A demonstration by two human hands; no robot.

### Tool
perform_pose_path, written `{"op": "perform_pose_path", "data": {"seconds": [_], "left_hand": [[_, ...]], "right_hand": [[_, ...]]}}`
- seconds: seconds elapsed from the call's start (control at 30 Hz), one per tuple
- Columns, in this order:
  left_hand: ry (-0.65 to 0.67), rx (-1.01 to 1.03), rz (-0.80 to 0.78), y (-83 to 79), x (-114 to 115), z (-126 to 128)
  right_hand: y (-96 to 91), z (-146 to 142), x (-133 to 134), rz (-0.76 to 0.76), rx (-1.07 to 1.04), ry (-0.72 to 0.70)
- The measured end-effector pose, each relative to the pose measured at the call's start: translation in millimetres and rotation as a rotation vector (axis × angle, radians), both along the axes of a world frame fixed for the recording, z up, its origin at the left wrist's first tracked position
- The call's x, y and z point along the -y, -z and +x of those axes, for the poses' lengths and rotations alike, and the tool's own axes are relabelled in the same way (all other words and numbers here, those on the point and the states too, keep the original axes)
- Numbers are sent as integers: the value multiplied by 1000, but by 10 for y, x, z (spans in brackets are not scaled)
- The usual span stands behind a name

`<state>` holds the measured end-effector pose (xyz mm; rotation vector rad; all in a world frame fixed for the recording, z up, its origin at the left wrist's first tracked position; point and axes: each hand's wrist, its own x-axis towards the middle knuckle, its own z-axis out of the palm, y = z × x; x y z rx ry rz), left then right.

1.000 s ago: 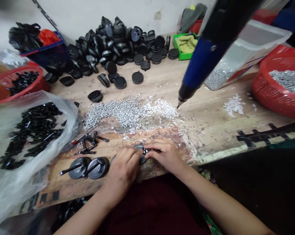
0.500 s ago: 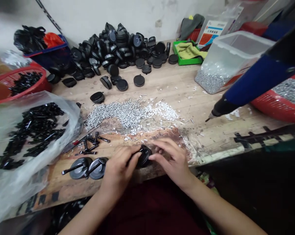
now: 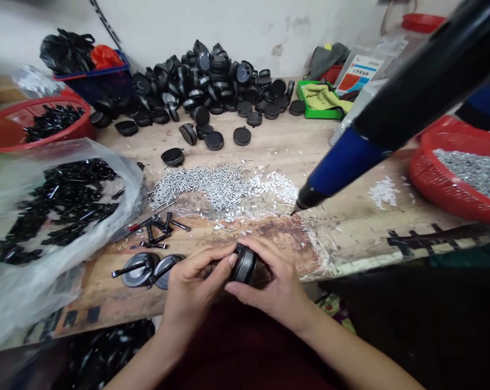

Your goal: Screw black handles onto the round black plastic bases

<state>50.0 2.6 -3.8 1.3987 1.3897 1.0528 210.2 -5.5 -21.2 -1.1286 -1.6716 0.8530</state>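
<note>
Between my hands, near the table's front edge, is a black round part with a ribbed rim (image 3: 246, 265), tilted on its edge. My left hand (image 3: 198, 276) pinches its left side near the top, thumb and fingers closed. From the right, my right hand (image 3: 275, 279) wraps round the rim, thumb below and fingers above. Left of my hands lie two grey-faced round parts (image 3: 133, 276) with black levers across them. Loose black levers (image 3: 159, 233) lie behind those. The tip of a blue and black electric screwdriver (image 3: 336, 165) points down beyond my right hand.
Metal screws (image 3: 196, 184) and small white plastic pieces (image 3: 275, 187) are heaped mid-table. Black round parts (image 3: 212, 89) are piled against the wall. A plastic bag (image 3: 123, 157) of black parts stands left. Red baskets (image 3: 427, 189) stand at both sides; a green tray (image 3: 320, 112) sits behind.
My right hand has closed round the round part, which has turned so its ribbed rim shows. The screwdriver has swung left, closer to my hands. The whole view has shifted slightly.
</note>
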Motion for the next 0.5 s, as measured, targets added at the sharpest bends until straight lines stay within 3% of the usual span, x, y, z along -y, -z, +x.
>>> {"op": "perform_pose_path", "data": {"seconds": [0.3,0.5], "left_hand": [[-7,45,-26,-5,-8,-18],[42,15,12,1,-29,-80]], "right_hand": [[5,17,-29,52,21,-41],[-8,27,-62,2,12,-115]]}}
